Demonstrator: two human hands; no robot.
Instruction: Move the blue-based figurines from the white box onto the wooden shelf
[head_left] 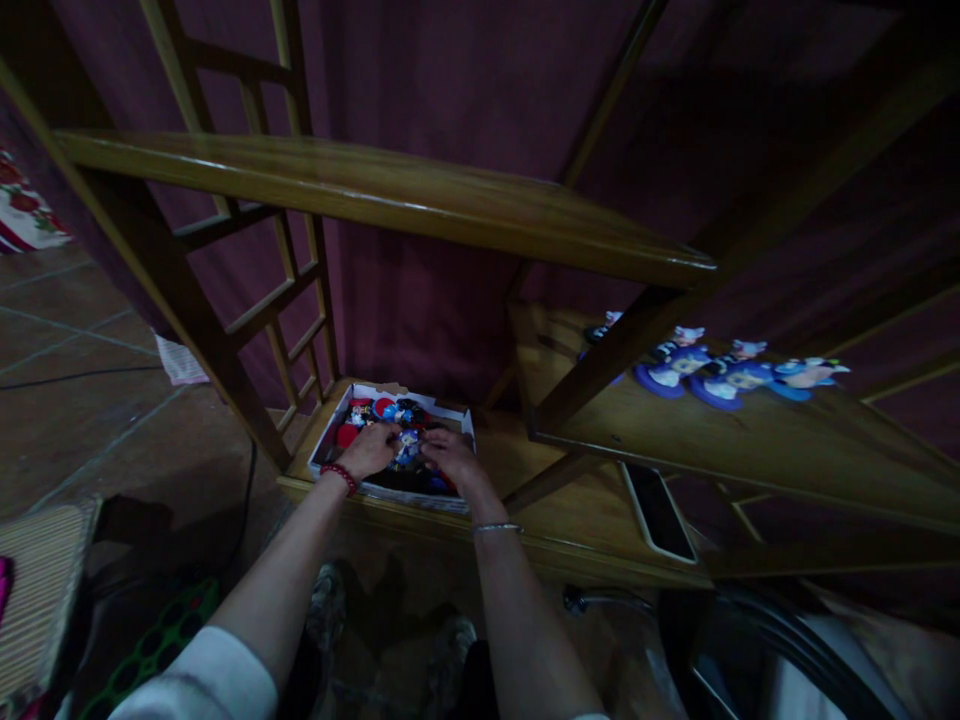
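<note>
A shallow white cardboard box (319, 450) on the lower wooden shelf contains several small figurines in red, blue and black. Over it, a blue-and-white figurine (407, 446) is between my two hands. My left hand (369, 451), with a red bead bracelet at the wrist, has its fingers closed on the figurine's left side. From the other side my right hand (452, 458), below a silver bangle, grips the same figurine with bent fingers. The fingertips are dim and small, and the figurine's underside is hidden.
An upper shelf board (390, 195) crosses above the box. Several similar blue figurines (679, 365) stand on the raised shelf (600, 425) at right. A tablet or large phone (660, 512) lies on the lower shelf. Slanted posts and a lattice (277, 310) flank the box.
</note>
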